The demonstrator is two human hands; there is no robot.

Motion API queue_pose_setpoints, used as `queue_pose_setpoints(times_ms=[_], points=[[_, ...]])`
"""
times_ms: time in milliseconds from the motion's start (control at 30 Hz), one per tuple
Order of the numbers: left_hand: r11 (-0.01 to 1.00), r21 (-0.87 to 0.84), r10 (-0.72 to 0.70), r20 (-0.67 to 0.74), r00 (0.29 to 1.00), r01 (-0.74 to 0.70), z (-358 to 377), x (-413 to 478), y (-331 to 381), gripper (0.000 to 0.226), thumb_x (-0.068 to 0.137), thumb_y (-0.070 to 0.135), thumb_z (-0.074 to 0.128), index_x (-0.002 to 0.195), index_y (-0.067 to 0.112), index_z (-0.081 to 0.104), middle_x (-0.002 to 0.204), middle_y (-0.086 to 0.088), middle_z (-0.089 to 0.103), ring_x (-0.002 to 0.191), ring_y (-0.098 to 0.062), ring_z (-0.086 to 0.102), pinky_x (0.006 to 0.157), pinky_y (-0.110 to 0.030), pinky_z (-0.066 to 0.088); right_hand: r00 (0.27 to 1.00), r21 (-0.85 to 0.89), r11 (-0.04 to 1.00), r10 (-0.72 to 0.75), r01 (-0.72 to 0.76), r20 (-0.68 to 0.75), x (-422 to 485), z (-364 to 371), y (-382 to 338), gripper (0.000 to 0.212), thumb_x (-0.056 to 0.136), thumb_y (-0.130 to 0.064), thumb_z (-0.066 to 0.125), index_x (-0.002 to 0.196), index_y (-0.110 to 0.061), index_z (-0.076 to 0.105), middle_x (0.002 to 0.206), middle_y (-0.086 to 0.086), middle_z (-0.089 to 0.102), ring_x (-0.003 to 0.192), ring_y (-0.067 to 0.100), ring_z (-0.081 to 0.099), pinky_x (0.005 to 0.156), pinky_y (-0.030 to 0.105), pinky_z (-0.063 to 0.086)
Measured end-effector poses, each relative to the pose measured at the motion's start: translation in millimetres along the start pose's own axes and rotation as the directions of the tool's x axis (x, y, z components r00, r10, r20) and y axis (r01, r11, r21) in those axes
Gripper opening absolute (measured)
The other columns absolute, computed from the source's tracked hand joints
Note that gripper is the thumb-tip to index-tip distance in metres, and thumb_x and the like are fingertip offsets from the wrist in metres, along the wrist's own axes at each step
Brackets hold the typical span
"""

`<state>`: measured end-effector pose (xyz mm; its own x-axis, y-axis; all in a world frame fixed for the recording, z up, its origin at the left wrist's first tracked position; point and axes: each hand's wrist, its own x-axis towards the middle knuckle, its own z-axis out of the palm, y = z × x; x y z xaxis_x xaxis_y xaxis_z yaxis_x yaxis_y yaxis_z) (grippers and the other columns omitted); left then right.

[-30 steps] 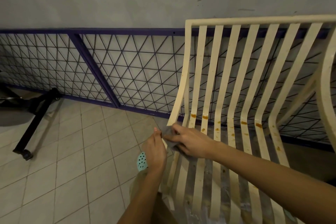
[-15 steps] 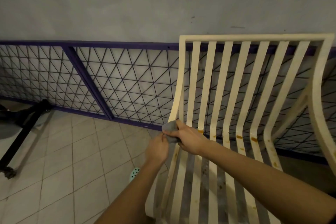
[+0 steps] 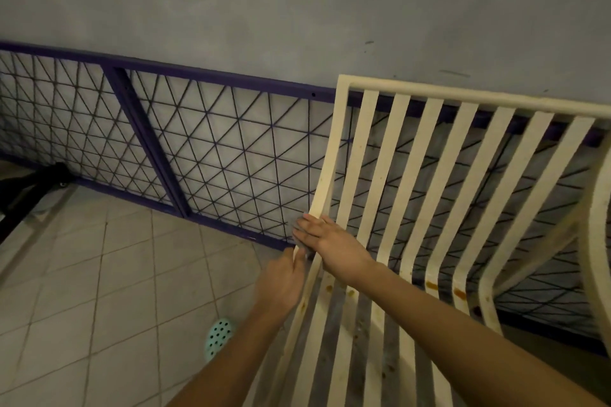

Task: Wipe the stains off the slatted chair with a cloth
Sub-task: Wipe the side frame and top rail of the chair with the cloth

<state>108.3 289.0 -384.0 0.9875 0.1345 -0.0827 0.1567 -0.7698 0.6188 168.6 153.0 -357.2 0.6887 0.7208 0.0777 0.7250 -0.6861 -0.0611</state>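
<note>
A cream slatted chair (image 3: 403, 155) fills the right half of the view, with orange-brown stains (image 3: 431, 284) where the back bends into the seat. My right hand (image 3: 330, 244) presses a small grey cloth (image 3: 301, 243) against the chair's leftmost frame bar, low on the back. The cloth is mostly hidden under my fingers. My left hand (image 3: 281, 284) grips the same frame bar just below, at the chair's left edge.
A purple-framed wire mesh panel (image 3: 198, 155) leans on the grey wall behind the chair. A black stand (image 3: 29, 188) lies at far left on the tiled floor. A teal perforated shoe (image 3: 218, 337) shows below my left arm.
My right hand with the cloth has slid up the left frame bar, from the seat bend onto the lower back. My left hand followed upward along the edge. The view tilted.
</note>
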Motion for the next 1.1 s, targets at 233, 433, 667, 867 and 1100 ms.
queue_pose_setpoints(times_ms=[233,433,667,867,1100], points=[[0.992,-0.123,-0.020,-0.045,0.999,0.014,-6,-7,4,0.061,0.099,0.055,0.012,0.103,0.022,0.063,0.079,-0.001,0.066,0.077,-0.017,0.065,0.076,-0.040,0.054,0.997,-0.077,0.997,0.011,-0.017,-0.076,-10,3,-13,0.070,0.092,-0.001,0.047,0.154,-0.015,0.019,0.163,0.012,-0.007,0.150,0.029,-0.010,0.122,0.044,-0.005],[0.996,-0.093,-0.023,-0.044,0.999,0.018,-7,-4,6,0.052,0.102,0.051,0.016,0.110,0.021,0.058,0.087,-0.004,0.066,0.080,-0.021,0.066,0.078,-0.042,0.055,0.991,-0.075,0.995,-0.067,0.059,-0.113,26,-41,26,0.049,0.092,-0.002,0.054,0.138,-0.017,0.050,0.130,0.006,0.048,0.118,0.027,0.046,0.095,0.038,0.042],[0.992,-0.100,-0.073,0.001,0.997,0.073,-4,0,3,0.040,0.103,0.041,0.025,0.109,0.016,0.056,0.089,-0.009,0.066,0.078,-0.024,0.067,0.076,-0.044,0.057,0.969,0.207,0.978,0.042,0.009,-0.244,21,4,17,0.030,0.092,-0.011,0.057,0.121,-0.007,0.067,0.128,0.011,0.062,0.129,0.029,0.050,0.117,0.037,0.026],[0.997,-0.068,-0.033,0.044,0.999,0.036,-4,0,4,0.037,0.102,0.043,0.033,0.122,0.016,0.048,0.092,-0.006,0.064,0.082,-0.025,0.065,0.073,-0.035,0.052,0.984,0.279,0.960,0.014,0.037,-0.179,3,17,7,0.057,0.103,-0.043,0.019,0.142,-0.014,0.048,0.149,0.003,0.044,0.147,0.017,0.022,0.122,0.029,0.002],[0.998,-0.027,-0.052,0.177,0.983,0.058,-9,14,5,0.038,0.092,0.026,0.055,0.128,0.017,0.047,0.098,-0.002,0.059,0.089,-0.024,0.064,0.074,-0.032,0.052,0.977,0.275,0.961,0.064,-0.006,-0.201,25,11,46,0.040,0.099,-0.008,0.051,0.139,-0.008,0.052,0.151,0.009,0.041,0.147,0.022,0.022,0.120,0.047,0.023]])
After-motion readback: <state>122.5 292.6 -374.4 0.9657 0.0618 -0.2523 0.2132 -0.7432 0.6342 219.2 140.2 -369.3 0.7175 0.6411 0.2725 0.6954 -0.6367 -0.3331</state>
